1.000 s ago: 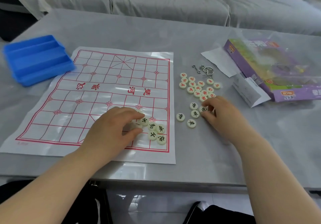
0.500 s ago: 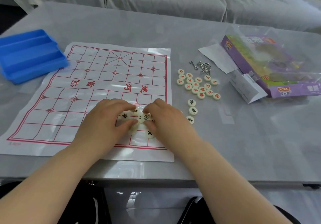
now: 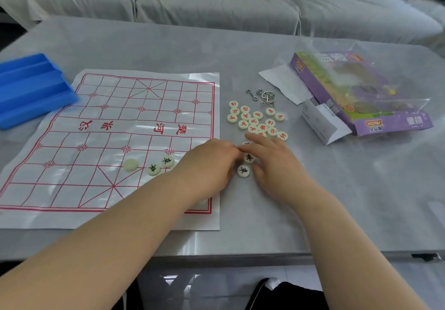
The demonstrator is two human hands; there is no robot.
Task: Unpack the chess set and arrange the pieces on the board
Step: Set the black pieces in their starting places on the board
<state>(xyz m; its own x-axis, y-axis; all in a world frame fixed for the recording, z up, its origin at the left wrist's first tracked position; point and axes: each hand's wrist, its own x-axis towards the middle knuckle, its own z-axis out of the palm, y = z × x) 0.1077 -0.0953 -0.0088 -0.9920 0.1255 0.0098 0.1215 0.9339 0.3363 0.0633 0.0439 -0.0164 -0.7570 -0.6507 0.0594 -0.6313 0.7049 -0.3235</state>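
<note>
Now black pieces [image 3: 243, 171] between left grip [image 3: 209, 163] (curled, hold unclear) and right grip [image 3: 273, 163] (flat, empty)

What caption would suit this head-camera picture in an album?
Beside the paper board, the left hand and right hand flank black-lettered pieces.

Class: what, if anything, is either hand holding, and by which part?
Cannot be told: the left hand and right hand meet at the black-lettered pieces beside the board, hiding any grip.

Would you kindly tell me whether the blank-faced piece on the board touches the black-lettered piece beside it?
Apart: the head view shows bare board between the blank-faced piece and the black-lettered piece.
</note>
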